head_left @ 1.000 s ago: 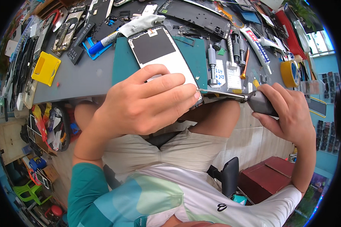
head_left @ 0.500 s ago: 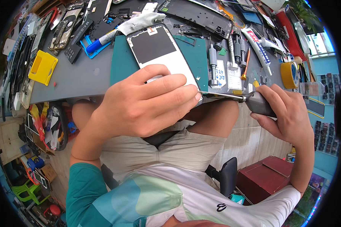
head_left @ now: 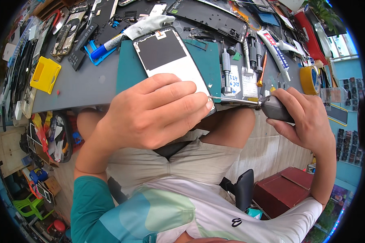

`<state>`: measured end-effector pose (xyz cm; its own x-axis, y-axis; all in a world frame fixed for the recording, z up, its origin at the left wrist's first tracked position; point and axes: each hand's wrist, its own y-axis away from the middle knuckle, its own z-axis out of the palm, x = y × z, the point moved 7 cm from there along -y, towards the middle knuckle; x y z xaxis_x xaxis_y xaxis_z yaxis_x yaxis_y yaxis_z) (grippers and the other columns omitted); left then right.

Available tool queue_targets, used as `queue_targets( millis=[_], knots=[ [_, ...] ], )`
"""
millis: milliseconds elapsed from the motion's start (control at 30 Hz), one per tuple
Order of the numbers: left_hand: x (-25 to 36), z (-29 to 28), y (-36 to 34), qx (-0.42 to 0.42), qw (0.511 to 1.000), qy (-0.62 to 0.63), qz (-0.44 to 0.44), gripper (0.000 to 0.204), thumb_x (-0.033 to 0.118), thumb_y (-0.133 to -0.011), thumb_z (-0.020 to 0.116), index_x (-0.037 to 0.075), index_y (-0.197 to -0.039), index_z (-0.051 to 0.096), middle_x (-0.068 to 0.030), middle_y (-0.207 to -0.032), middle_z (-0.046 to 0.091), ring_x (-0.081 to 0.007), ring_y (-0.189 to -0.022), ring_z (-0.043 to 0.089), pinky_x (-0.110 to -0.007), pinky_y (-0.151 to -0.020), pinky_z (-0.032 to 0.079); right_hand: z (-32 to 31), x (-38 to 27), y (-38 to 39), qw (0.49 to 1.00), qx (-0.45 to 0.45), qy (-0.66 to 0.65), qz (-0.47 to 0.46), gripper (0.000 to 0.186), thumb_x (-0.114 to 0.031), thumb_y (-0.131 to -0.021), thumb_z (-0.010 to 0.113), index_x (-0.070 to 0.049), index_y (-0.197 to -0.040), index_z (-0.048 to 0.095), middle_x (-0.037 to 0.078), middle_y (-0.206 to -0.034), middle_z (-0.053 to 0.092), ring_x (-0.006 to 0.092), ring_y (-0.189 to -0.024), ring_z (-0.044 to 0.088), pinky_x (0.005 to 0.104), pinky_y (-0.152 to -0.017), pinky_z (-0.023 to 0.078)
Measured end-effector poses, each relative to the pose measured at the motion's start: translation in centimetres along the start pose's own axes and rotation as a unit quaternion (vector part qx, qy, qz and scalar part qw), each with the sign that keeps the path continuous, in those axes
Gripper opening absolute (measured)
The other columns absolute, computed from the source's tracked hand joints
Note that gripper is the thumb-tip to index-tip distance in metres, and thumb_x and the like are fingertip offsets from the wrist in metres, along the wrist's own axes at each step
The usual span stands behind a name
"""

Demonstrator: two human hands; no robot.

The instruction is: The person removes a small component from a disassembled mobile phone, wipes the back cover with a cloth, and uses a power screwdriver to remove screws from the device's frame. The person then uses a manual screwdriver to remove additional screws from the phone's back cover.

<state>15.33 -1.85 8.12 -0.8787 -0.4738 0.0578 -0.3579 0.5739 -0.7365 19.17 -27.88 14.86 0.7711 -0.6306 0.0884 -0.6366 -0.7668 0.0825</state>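
Note:
A phone screen (head_left: 182,69), white with a black rectangle and a small flex connector, lies tilted over a green mat (head_left: 127,65). My left hand (head_left: 154,109) grips its near end, fingers across the face and thumb hidden. Closed around a dark, chunky handle is my right hand (head_left: 304,115). It belongs to a tool with a thin metal shaft (head_left: 239,101); its exact kind is unclear. The shaft's tip meets the screen's near right edge, beside my left fingertips; whether it touches the screen itself, I cannot tell.
Right of the mat lie several screwdrivers (head_left: 226,67), a white tube (head_left: 273,52) and yellow tape (head_left: 309,80). A blue-and-white marker (head_left: 105,46), a whitish cloth (head_left: 148,26) and a yellow holder (head_left: 46,75) are to the left. Phone parts crowd the far side; the table's near edge (head_left: 75,108) runs by my legs.
The phone screen, my left hand and the tool in my right hand have shifted very slightly left. Both grips stay the same, and the tip remains at the screen's edge.

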Motion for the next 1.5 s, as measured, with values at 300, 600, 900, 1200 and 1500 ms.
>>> queue_targets(
  millis=[300, 600, 900, 1200, 1500],
  knots=[
    [-0.1, 0.0, 0.0, -0.008, 1.0, -0.002, 0.001, 0.043, 0.008, -0.067, 0.081, 0.006, -0.11, 0.085, -0.0032, -0.109, 0.076, -0.0217, -0.098, 0.074, -0.039, -0.089, 0.062, -0.6, -0.7, -1.0, 0.998, 0.044, 0.007, -0.05, 0.057, -0.034, -0.09, 0.087, 0.001, -0.129, 0.064, 0.012, -0.091, 0.064, 0.0312, -0.07, 0.067, 0.0431, -0.059, 0.049],
    [-0.1, 0.0, 0.0, -0.009, 1.0, 0.0, 0.0, 0.043, 0.008, -0.067, 0.081, 0.005, -0.11, 0.085, -0.0037, -0.108, 0.076, -0.0224, -0.099, 0.074, -0.04, -0.089, 0.062, -0.4, -0.6, -1.4, 0.998, 0.047, 0.001, -0.048, 0.057, -0.032, -0.089, 0.088, 0.0, -0.129, 0.064, 0.012, -0.091, 0.064, 0.0311, -0.07, 0.068, 0.043, -0.059, 0.05],
    [-0.1, 0.0, 0.1, -0.001, 1.0, -0.004, 0.007, 0.042, 0.009, -0.068, 0.081, 0.005, -0.11, 0.085, -0.0038, -0.108, 0.076, -0.0222, -0.099, 0.074, -0.04, -0.089, 0.062, -0.4, -0.6, -1.7, 0.998, 0.045, 0.008, -0.047, 0.058, -0.032, -0.089, 0.088, 0.001, -0.131, 0.063, 0.011, -0.091, 0.064, 0.0302, -0.071, 0.068, 0.0426, -0.059, 0.049],
    [-0.1, 0.1, 0.1, 0.009, 1.0, -0.007, 0.009, 0.04, 0.008, -0.068, 0.082, 0.006, -0.108, 0.085, -0.0033, -0.107, 0.076, -0.0214, -0.098, 0.075, -0.039, -0.087, 0.062, -0.4, -0.5, -1.9, 0.998, 0.04, 0.016, -0.046, 0.061, -0.031, -0.09, 0.088, 0.001, -0.136, 0.063, 0.012, -0.095, 0.066, 0.0306, -0.074, 0.07, 0.0437, -0.061, 0.05],
    [-0.1, 0.0, 0.1, 0.009, 1.0, -0.006, 0.002, 0.039, 0.007, -0.068, 0.082, 0.006, -0.108, 0.085, -0.0036, -0.107, 0.076, -0.0216, -0.097, 0.074, -0.039, -0.087, 0.062, -0.3, -0.8, -1.4, 0.999, 0.03, 0.01, -0.038, 0.062, -0.034, -0.09, 0.087, 0.001, -0.135, 0.063, 0.012, -0.096, 0.067, 0.0309, -0.074, 0.07, 0.0432, -0.06, 0.051]
  ],
)
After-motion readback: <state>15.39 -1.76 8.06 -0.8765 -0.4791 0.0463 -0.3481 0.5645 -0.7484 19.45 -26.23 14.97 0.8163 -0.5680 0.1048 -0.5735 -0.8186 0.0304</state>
